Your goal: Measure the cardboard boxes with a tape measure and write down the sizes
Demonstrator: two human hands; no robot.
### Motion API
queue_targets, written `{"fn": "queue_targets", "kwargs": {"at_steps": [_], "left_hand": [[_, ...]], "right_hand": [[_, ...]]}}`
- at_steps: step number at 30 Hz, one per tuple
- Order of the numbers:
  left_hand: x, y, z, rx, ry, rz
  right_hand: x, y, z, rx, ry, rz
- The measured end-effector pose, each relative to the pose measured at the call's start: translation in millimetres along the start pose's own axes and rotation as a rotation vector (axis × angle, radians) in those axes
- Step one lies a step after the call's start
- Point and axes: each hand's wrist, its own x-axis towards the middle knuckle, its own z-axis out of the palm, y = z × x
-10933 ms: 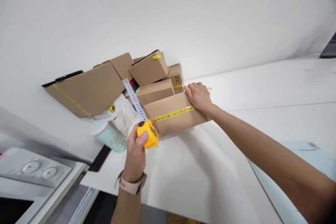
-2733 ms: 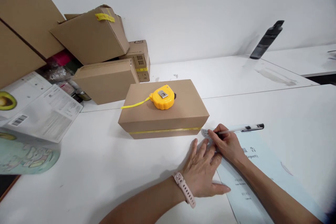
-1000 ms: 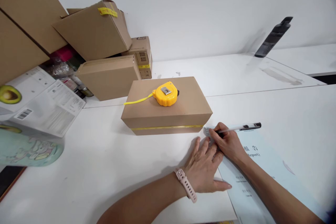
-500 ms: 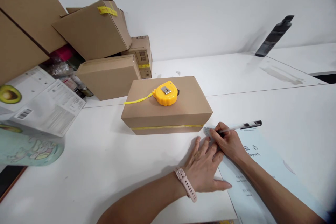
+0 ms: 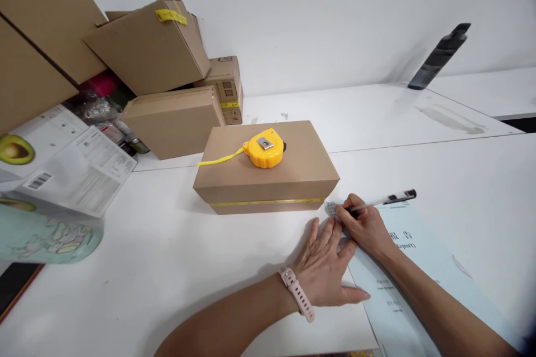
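Observation:
My right hand (image 5: pixel 365 228) pinches a pen (image 5: pixel 389 199), its black-and-clear barrel slanting up to the right. The pen's tip is hidden behind my fingers, close to the top left corner of a light blue printed report (image 5: pixel 412 273). Fingers spread, my left hand (image 5: pixel 326 262) lies flat across the table and the report's left edge, right beside my right hand. A pink band circles the left wrist. Just beyond my hands sits a closed cardboard box (image 5: pixel 268 178). On its top rests a yellow tape measure (image 5: pixel 267 148) with a strap trailing left.
Several cardboard boxes (image 5: pixel 176 122) are stacked at the back left. In front of them are a white avocado-print box (image 5: pixel 79 162) and a mint-green item with cartoon figures (image 5: pixel 54 237). A dark bottle (image 5: pixel 439 56) stands at the back right of the white table (image 5: pixel 188 273).
The pen's upper end has tipped very slightly, with my right hand staying at the same spot. My left fingers have shifted a little; the box and tape measure are unmoved.

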Motion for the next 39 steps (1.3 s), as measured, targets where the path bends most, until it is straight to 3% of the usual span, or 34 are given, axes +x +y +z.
{"fn": "queue_targets", "kwargs": {"at_steps": [29,39], "left_hand": [[-0.4,0.5,-0.2,0.059,0.003,0.008],[-0.1,0.5,-1.0,0.058,-0.003,0.000]], "right_hand": [[-0.8,-5.1,-1.2,-0.034,0.070,-0.040],[-1.0,-4.6,-1.6,0.017,0.036,0.015]]}}
